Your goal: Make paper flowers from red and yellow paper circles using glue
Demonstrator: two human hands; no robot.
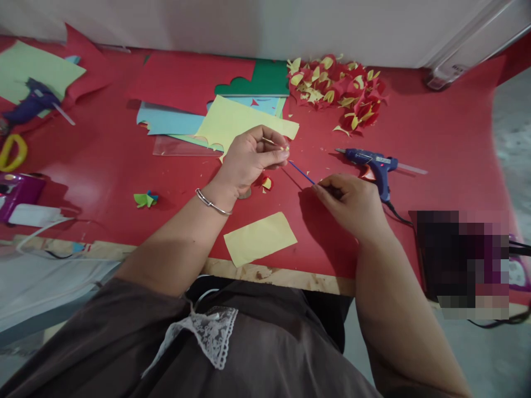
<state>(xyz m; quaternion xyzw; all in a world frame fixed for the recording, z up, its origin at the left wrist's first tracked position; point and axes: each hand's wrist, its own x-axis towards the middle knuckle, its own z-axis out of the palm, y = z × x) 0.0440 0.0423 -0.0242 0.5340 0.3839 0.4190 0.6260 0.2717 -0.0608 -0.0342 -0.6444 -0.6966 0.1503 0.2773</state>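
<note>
My left hand (249, 155) is closed in a pinch above the middle of the red tabletop, with tiny pale yellow bits (284, 148) showing at its fingertips. A thin blue stick (302, 172) slants between the two hands, its upper end close to my left fingertips. My right hand (352, 202) grips the lower end of that stick between thumb and fingers. Beneath the left hand lies a small red and yellow paper piece (266, 182), partly hidden. A yellow paper rectangle (261, 239) rests near the front edge, below both hands.
A blue glue gun (375, 163) lies right of my right hand, and another glue gun (31, 105) at far left. Red and yellow paper cutouts (336, 88) form a pile behind. Coloured sheets (186, 77) overlap at the back. Yellow-handled scissors (13, 153) sit left.
</note>
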